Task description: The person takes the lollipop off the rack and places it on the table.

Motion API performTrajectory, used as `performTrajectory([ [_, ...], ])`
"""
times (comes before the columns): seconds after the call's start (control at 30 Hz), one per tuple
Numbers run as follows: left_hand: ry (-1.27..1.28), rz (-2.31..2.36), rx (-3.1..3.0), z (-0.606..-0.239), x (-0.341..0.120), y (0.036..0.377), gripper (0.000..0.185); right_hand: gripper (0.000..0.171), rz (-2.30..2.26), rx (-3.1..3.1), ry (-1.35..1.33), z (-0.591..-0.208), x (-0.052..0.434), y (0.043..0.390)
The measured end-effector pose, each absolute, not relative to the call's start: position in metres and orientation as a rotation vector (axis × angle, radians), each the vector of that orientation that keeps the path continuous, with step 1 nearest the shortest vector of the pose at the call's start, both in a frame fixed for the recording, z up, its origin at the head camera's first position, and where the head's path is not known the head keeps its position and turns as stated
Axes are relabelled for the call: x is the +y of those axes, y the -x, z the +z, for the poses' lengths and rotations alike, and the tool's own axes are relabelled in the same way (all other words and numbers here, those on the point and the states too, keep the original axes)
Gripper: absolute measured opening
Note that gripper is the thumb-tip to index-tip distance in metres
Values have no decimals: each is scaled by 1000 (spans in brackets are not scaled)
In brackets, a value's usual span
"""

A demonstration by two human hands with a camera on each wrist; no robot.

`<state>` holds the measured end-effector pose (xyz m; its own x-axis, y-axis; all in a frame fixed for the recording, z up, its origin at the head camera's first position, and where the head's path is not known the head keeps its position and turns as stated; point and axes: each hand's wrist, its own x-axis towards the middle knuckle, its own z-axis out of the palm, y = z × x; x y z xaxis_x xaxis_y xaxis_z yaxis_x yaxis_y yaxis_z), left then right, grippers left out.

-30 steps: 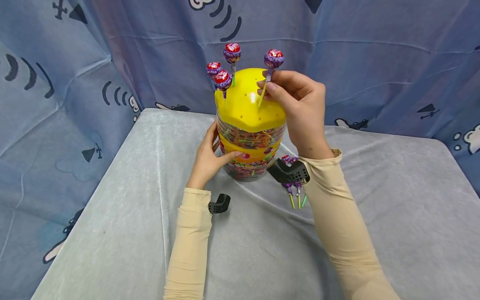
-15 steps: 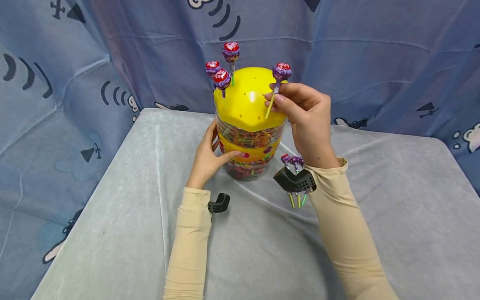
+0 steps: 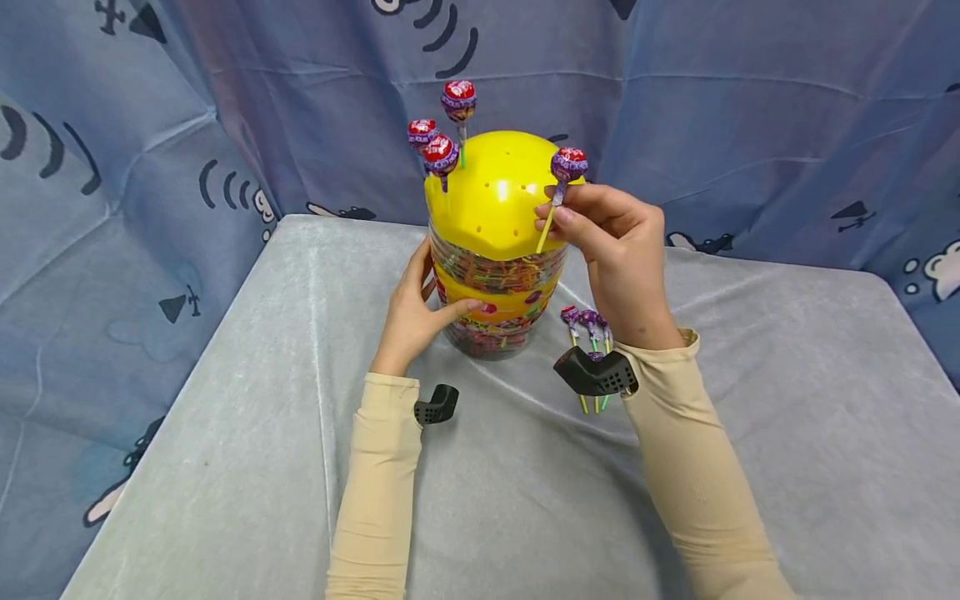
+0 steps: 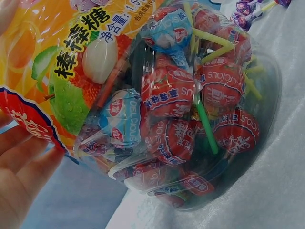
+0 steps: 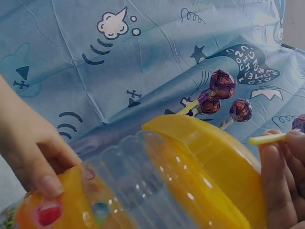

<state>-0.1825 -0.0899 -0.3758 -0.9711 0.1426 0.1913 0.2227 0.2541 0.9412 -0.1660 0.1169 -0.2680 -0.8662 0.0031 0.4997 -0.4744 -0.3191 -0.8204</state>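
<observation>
three wrapped lollipops [image 3: 441, 133] stand upright in holes on the far left of the yellow domed lid [image 3: 491, 200], which caps a clear plastic jar [image 3: 497, 310] packed with more sweets. the jar stands near the back of a grey cloth-covered table [image 3: 247, 400]. the right hand [image 3: 618, 250] pinches the pale stick of a fourth lollipop [image 3: 564, 179] between thumb and curled fingertips, holding it tilted against the lid's right side, its purple-and-red head above the fingers. the left hand [image 3: 412, 317] wraps around the jar's lower left wall, thumb across the printed label. a few loose lollipops [image 3: 588, 333] lie on the cloth just right of the jar, partly hidden by the right wrist. blue patterned fabric [image 3: 712, 125] hangs behind.
</observation>
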Motion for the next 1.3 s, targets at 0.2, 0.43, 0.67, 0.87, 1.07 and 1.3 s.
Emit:
performTrajectory([
  [0.2, 352, -1848, -2431, -375, -90, 182, 95, 20, 2282, -1607, -581, -277, 123, 158],
  [0.43, 374, -1853, -2420, -376, -89, 182, 95, 12, 2251, -1597, -561, -294, 140, 146],
  [0.67, 370, -1856, -2419, -377, -90, 182, 95, 13, 2327, -1564, -457, -313, 174, 137],
  [0.87, 374, -1848, -2413, -374, -89, 183, 95, 12, 2381, -1557, -339, -325, 200, 123],
  [1.07, 363, -1872, -2409, -374, -87, 183, 94, 12, 2344, -1680, -162, -343, 222, 105],
  [1.3, 366, -1882, -2385, -375, -90, 183, 94, 12, 2366, -1777, -15, -374, 242, 94],
])
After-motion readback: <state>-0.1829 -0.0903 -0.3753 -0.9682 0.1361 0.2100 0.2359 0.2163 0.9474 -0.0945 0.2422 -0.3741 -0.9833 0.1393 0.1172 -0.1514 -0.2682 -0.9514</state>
